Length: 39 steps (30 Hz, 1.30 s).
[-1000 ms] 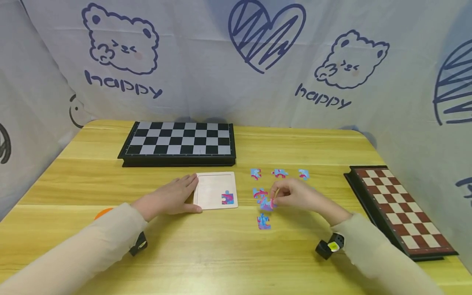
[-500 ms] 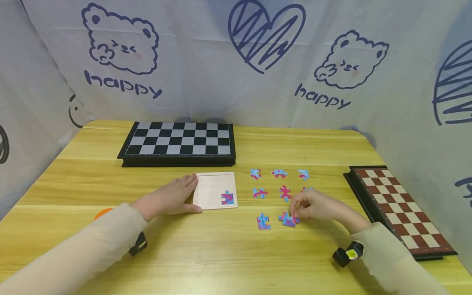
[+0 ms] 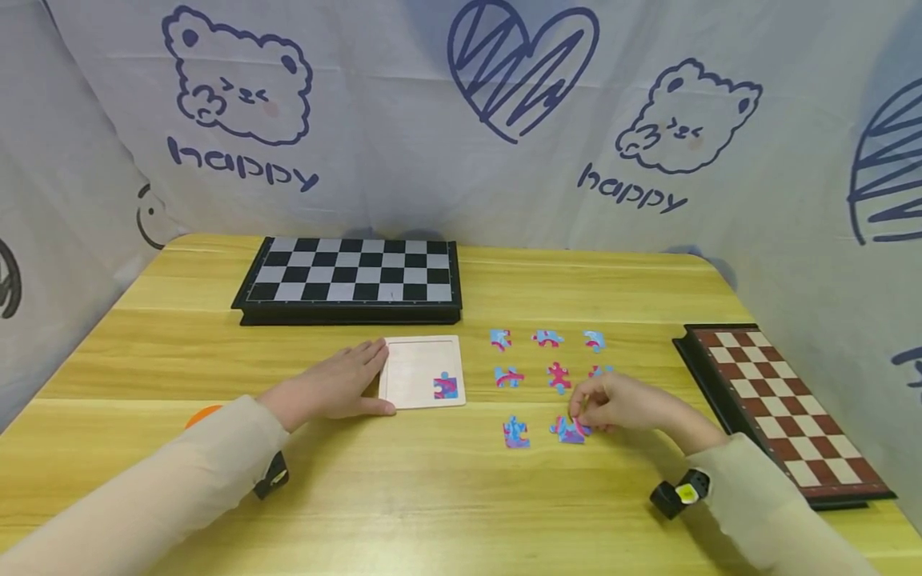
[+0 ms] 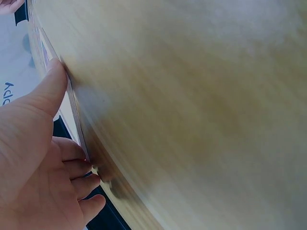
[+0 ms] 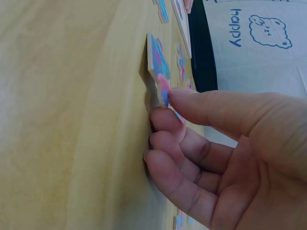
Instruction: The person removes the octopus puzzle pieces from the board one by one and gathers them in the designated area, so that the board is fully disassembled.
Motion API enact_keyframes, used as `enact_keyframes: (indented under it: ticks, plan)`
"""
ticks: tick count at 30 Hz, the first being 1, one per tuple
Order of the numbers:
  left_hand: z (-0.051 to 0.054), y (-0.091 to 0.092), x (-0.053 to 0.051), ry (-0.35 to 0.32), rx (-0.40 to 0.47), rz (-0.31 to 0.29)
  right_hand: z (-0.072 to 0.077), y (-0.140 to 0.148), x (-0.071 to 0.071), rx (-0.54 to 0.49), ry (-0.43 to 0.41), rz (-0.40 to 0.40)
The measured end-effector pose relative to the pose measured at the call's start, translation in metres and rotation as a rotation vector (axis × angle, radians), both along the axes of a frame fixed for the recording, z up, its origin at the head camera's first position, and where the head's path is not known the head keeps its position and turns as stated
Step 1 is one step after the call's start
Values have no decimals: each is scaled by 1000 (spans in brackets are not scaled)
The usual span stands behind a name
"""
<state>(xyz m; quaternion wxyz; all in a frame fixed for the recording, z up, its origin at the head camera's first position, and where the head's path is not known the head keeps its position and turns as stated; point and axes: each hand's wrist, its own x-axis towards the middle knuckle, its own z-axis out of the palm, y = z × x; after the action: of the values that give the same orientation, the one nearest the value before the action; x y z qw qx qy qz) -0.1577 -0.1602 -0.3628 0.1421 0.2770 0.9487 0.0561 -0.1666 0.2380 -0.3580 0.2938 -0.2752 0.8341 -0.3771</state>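
Note:
My right hand (image 3: pixel 625 404) pinches a blue, purple and pink jigsaw piece (image 3: pixel 571 430) by its right tab, between thumb and fingers. In the right wrist view this jigsaw piece (image 5: pixel 158 60) is tilted just over the table, its far end raised. Beside the square wooden puzzle tray (image 3: pixel 410 368), my left hand (image 3: pixel 327 386) rests with relaxed fingers touching the tray's left edge. One piece (image 3: pixel 446 387) lies in the tray's lower right corner. Several loose pieces stand in rows right of the tray, one of them partly hidden behind my right hand.
A black-and-white chessboard (image 3: pixel 353 270) lies behind the tray. A brown-and-white chessboard (image 3: pixel 785 408) sits along the right edge. Part of an orange object (image 3: pixel 202 416) shows beside the left sleeve.
My right hand has carried the jigsaw piece right and toward me, from the middle row to the front row beside another piece. The left hand stays at the tray.

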Motion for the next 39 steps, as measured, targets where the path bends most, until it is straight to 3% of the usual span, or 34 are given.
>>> enact_keyframes:
  ticks: [8,15,27,34,39]
  plan:
    - [1,0,0,3,-2,-3,3,-1,-2,17,-5,13]
    - [1,-1,0,-7,-8,6,11,-14,-8,34,95,-4]
    - [2,0,0,-11,-13,11,18,-83,-21,100,301,25]
    - [2,1,-1,-17,-9,18,7,-122,-25,118,330,74]
    - [2,0,-1,-13,-10,15,2,-142,-26,123,297,68]
